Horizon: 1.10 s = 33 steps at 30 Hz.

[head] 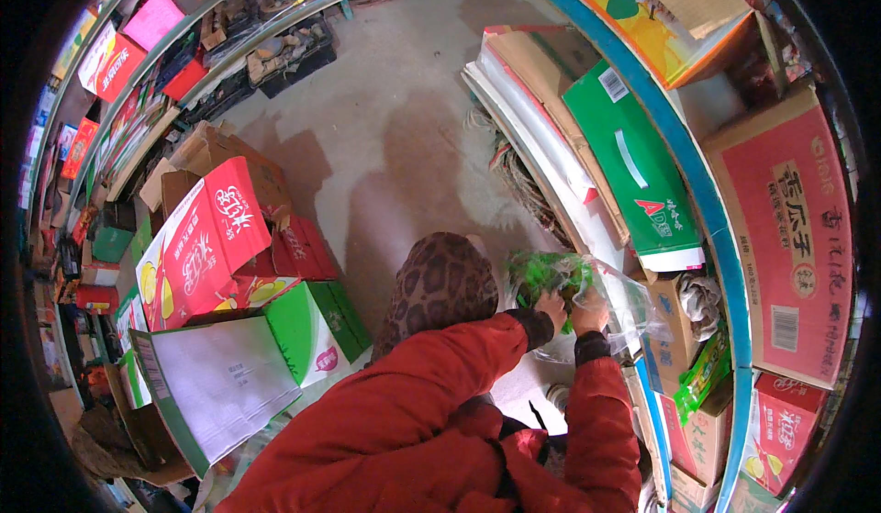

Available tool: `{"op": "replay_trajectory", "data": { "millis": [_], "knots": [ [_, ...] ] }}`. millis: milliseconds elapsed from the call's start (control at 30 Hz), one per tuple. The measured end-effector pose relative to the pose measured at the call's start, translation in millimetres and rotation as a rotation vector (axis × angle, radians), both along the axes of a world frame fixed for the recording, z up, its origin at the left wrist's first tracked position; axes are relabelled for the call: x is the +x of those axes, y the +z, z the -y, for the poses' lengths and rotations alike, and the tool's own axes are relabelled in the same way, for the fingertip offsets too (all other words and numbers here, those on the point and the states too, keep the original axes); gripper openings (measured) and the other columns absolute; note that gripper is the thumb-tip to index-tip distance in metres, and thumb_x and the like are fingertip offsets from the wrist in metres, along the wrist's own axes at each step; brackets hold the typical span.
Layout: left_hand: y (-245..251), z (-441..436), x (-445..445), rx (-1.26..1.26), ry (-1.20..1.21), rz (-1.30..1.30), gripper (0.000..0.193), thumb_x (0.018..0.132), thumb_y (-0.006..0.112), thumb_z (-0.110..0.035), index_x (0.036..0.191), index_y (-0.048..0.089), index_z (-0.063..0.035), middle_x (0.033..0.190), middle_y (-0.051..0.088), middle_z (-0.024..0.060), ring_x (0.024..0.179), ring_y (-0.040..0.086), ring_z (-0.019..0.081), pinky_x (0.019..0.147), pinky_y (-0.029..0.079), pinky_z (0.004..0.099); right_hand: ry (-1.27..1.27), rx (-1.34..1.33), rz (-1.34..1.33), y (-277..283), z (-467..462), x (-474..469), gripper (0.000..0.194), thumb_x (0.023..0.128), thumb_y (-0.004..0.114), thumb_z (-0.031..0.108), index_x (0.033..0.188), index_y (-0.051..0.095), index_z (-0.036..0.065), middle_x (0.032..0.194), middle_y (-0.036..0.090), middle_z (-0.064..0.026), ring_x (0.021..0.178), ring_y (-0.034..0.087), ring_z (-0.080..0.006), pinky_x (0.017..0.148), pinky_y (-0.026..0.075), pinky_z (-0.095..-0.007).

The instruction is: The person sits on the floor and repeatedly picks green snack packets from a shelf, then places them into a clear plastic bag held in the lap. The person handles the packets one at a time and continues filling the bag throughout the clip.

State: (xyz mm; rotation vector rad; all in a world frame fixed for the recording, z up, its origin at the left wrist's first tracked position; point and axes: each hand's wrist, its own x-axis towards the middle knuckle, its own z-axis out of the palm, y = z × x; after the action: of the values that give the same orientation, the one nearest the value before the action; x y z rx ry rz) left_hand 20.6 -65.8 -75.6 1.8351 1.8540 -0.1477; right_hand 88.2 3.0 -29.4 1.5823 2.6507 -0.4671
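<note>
A clear plastic bag (623, 306) with green, leafy-looking contents (544, 272) is low in front of me, beside the right-hand shelving. My left hand (550, 310) reaches against the green contents at the bag's left side; its fingertips are partly hidden among them. Close beside it, my right hand (590, 310) grips the bag's plastic, and a fold of film covers some of the fingers. Both arms wear red sleeves with dark cuffs. Leopard-print fabric (444, 279) covers a rounded shape, apparently my knee, left of the hands.
An opened red-and-white carton (199, 251) and an opened green-and-white box (227, 375) stand to the left. Along the right runs blue-edged shelving (688, 148), with flattened cardboard (550, 100) and a green carton (633, 169) leaning there. Rope (526, 176) lies on the concrete floor (385, 72).
</note>
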Motion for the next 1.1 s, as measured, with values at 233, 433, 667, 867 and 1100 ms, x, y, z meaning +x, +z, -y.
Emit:
{"op": "replay_trajectory", "data": {
  "millis": [233, 433, 667, 867, 1100],
  "knots": [
    [2, 1, 2, -0.020, 0.199, 0.095, 0.035, 0.087, 0.039, -0.024, 0.115, 0.055, -0.0124, 0.124, 0.049, 0.0104, 0.121, 0.034, 0.0363, 0.096, 0.028, 0.0519, 0.007, 0.012, 0.115, -30, -5, 2, 0.036, 0.068, 0.066, 0.030, 0.092, 0.056, 0.006, 0.081, 0.062, -0.0178, 0.077, 0.061, -0.0357, 0.065, 0.049, -0.0448],
    [-29, -4, 12, 0.084, 0.177, 0.065, 0.038, 0.085, 0.041, -0.026, 0.117, 0.053, -0.0113, 0.124, 0.049, 0.0110, 0.121, 0.034, 0.0341, 0.094, 0.029, 0.0517, -0.012, -0.046, 0.118, -24, -6, -1, 0.033, 0.068, 0.064, 0.026, 0.095, 0.057, 0.008, 0.084, 0.062, -0.0182, 0.079, 0.061, -0.0362, 0.068, 0.048, -0.0448],
    [-33, -4, 13, 0.040, 0.152, 0.054, 0.043, 0.084, 0.040, -0.025, 0.124, 0.048, -0.0103, 0.124, 0.049, 0.0110, 0.120, 0.035, 0.0344, 0.092, 0.029, 0.0508, -0.008, -0.115, 0.115, -29, -4, -5, 0.035, 0.070, 0.062, 0.028, 0.098, 0.057, 0.008, 0.088, 0.062, -0.0183, 0.083, 0.060, -0.0367, 0.071, 0.048, -0.0450],
    [-29, 1, 11, 0.009, 0.193, 0.076, 0.042, 0.082, 0.044, -0.025, 0.122, 0.049, -0.0133, 0.126, 0.046, 0.0132, 0.121, 0.033, 0.0353, 0.099, 0.025, 0.0514, 0.014, -0.106, 0.014, -28, -3, -8, 0.037, 0.072, 0.059, 0.029, 0.101, 0.057, 0.006, 0.087, 0.061, -0.0221, 0.082, 0.058, -0.0397, 0.070, 0.047, -0.0469],
    [-34, 0, 0, -0.090, 0.466, 0.438, 0.043, 0.084, 0.044, -0.026, 0.119, 0.050, -0.0029, 0.131, 0.039, 0.0184, 0.121, 0.033, 0.0373, 0.100, 0.027, 0.0445, 0.072, -0.092, -0.036, -48, -8, -3, 0.039, 0.071, 0.059, 0.028, 0.101, 0.058, 0.003, 0.088, 0.061, -0.0220, 0.084, 0.058, -0.0383, 0.072, 0.047, -0.0452]
  ]
}}
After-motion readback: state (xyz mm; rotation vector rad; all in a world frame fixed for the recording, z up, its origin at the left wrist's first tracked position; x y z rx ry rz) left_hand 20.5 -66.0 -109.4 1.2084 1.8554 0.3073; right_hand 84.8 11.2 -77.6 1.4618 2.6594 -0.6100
